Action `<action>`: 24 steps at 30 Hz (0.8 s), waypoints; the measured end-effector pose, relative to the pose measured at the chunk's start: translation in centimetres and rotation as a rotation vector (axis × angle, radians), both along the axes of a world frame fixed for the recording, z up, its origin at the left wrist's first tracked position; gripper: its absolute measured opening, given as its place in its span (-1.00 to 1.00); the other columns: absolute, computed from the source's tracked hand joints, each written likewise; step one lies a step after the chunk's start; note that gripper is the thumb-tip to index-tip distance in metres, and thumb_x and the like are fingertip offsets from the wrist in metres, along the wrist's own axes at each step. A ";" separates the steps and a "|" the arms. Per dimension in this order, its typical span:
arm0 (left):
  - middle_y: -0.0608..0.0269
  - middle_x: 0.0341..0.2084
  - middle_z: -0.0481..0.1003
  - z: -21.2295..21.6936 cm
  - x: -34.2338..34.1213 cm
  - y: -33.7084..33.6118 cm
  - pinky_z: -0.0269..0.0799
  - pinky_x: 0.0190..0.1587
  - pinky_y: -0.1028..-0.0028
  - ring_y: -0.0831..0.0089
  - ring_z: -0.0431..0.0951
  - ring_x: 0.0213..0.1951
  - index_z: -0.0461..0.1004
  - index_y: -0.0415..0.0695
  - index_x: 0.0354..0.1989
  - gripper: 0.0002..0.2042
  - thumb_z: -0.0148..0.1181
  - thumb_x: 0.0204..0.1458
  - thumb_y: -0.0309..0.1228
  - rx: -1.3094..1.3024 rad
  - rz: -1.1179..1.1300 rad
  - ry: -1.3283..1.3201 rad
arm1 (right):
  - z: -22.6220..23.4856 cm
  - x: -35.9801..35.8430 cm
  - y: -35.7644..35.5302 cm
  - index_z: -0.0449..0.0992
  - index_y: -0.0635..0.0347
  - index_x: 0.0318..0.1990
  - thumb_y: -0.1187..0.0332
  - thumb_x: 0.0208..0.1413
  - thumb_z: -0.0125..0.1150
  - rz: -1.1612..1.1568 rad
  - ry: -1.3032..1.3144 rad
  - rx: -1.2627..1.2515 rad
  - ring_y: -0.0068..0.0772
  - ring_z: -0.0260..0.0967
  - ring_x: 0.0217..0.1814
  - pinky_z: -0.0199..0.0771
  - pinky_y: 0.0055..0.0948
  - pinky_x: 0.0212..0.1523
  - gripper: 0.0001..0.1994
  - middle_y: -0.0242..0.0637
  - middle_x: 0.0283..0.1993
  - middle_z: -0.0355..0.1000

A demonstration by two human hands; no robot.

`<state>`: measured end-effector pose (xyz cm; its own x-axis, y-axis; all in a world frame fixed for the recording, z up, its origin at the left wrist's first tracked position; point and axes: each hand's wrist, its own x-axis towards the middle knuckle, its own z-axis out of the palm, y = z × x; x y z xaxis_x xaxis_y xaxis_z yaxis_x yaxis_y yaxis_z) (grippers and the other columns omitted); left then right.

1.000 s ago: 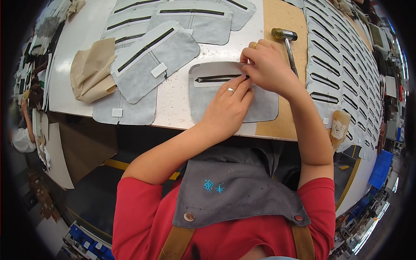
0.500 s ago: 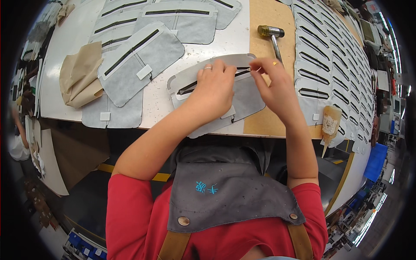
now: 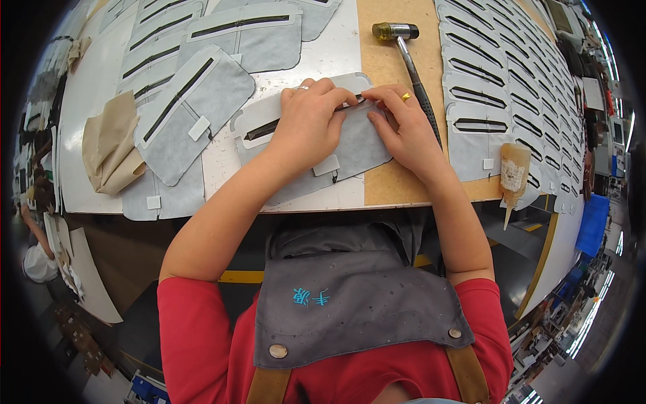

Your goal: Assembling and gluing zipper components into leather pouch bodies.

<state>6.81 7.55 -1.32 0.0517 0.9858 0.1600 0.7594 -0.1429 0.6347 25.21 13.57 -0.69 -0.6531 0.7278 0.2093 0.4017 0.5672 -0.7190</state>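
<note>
A light grey fabric panel (image 3: 360,145) with a long slot holding a black zipper (image 3: 262,129) lies at the table's front edge, slightly slanted. My left hand (image 3: 309,124) rests across it, its bent fingertips and thumb closed on the fabric at the zipper's middle. Beside it, my right hand (image 3: 404,131) pinches the zipper's right end between thumb and fingers; the fingertips of both hands almost meet there. My hands hide part of the zipper. A small white tag (image 3: 327,165) with a dark cord hangs on the panel's lower part.
A mallet (image 3: 412,64) lies beyond my right hand on a brown board (image 3: 377,182). A glue bottle (image 3: 515,172) sits at the right front edge. Rows of zippered grey panels (image 3: 478,141) cover the right; more (image 3: 195,101) overlap at left, beside crumpled tan material (image 3: 111,145).
The right hand has come down and left, from just over the panel's right end to the zipper beside the left fingertips. The left hand stays on the panel. The whole view has shifted slightly.
</note>
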 end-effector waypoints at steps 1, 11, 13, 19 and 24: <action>0.27 -0.31 0.49 0.0 -0.3 0.1 0.16 -0.05 0.27 0.30 0.44 -0.16 0.54 -0.09 -0.20 -0.81 0.15 0.00 -0.54 -0.002 -0.006 0.001 | 0.0 0.0 0.0 0.43 0.22 -0.05 0.53 0.10 0.12 -0.006 0.001 -0.002 -0.16 0.36 -0.06 0.39 -0.32 -0.04 -0.76 -0.15 -0.14 0.39; 0.20 -0.33 0.40 -0.7 -1.2 -0.1 0.37 -0.19 0.34 0.24 0.42 -0.23 0.54 -0.17 -0.17 -0.73 0.13 -0.09 -0.66 0.199 -0.236 0.130 | -0.3 0.2 -0.2 0.47 0.26 -0.21 0.51 0.07 0.17 0.003 -0.083 0.193 -0.12 0.34 -0.05 0.39 -0.26 -0.05 -0.88 -0.16 -0.13 0.36; 0.18 -0.32 0.39 -0.7 -1.0 -0.3 0.39 -0.19 0.33 0.22 0.42 -0.24 0.54 -0.18 -0.17 -0.72 0.12 -0.10 -0.67 0.211 -0.221 0.158 | -0.1 0.1 -0.4 0.46 0.25 -0.18 0.51 0.07 0.18 -0.015 -0.104 0.187 -0.11 0.34 -0.04 0.39 -0.25 -0.04 -0.85 -0.16 -0.13 0.36; 0.14 -0.33 0.39 0.2 -1.0 -1.1 0.38 -0.18 0.31 0.18 0.43 -0.24 0.50 -0.18 -0.16 -0.76 0.13 -0.04 -0.63 0.168 -0.158 0.185 | -0.9 -1.1 -1.2 0.36 0.21 0.01 0.49 0.05 0.19 0.069 0.014 0.213 -0.05 0.32 0.05 0.37 -0.24 0.04 -0.67 -0.15 -0.06 0.39; 0.13 -0.33 0.41 0.6 -2.1 -2.9 0.37 -0.22 0.29 0.15 0.44 -0.30 0.49 -0.19 -0.15 -0.80 0.09 0.04 -0.61 0.086 -0.046 -0.048 | 0.0 -1.1 -0.7 0.40 0.18 0.01 0.49 0.07 0.16 0.113 -0.097 0.172 -0.10 0.32 0.07 0.31 -0.23 0.11 -0.68 -0.18 -0.03 0.40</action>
<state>4.74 4.69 -0.71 0.0871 0.9649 0.2477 0.7200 -0.2328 0.6537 24.09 12.86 -0.69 -0.7519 0.6075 0.2562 0.3911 0.7238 -0.5685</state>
